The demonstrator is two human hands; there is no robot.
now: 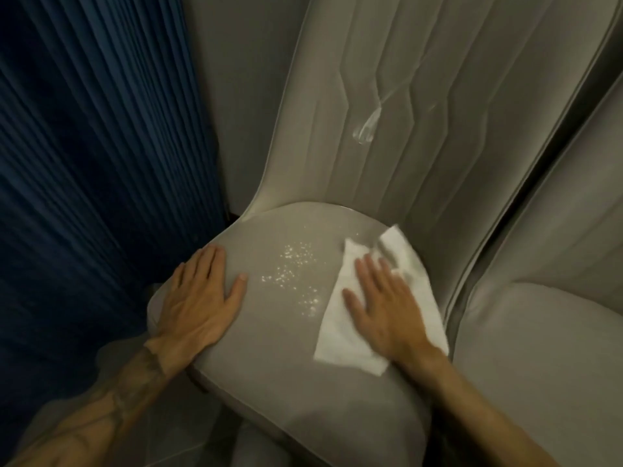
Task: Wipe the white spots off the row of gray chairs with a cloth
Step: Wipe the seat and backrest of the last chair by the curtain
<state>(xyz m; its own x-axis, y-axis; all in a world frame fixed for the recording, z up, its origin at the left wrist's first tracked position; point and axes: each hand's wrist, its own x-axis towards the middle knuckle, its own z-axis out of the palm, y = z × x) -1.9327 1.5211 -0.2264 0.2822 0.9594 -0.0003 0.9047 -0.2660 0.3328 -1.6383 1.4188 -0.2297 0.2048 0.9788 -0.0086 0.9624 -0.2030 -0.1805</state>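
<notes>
A gray upholstered chair (269, 382) fills the middle of the view, with a quilted backrest (421, 96). White spots (293, 274) are scattered over the middle of its seat. A whitish smear (367, 124) marks the backrest. My right hand (381, 305) presses flat, fingers straight, on a white cloth (340, 335) lying on the right side of the seat, just right of the spots. My left hand (199, 294) rests flat on the seat's left edge, holding nothing.
A dark blue pleated curtain (84, 163) hangs close along the left. A second gray chair (539, 348) stands tight against the right side. A gray wall (242, 96) lies behind the chairs.
</notes>
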